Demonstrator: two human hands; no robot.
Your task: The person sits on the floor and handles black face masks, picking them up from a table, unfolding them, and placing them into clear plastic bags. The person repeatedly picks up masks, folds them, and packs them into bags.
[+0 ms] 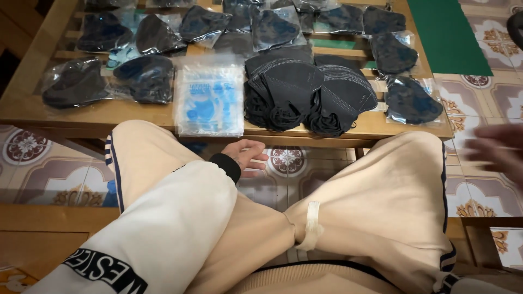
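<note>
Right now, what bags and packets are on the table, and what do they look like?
Stack of empty packets: table's near edge, flat, clear with blue print.
Bagged masks: spread along the table's back and both ends, clear bags, dark masks inside.
Loose masks: centre, two black fanned piles, unbagged.

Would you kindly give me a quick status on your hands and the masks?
Left hand empty, open, below the table edge. Right hand blurred, apparently empty. Stacked black masks and clear bag pile untouched. Nothing blocking.

clear bag stack (210, 100), flat, table edge
</note>
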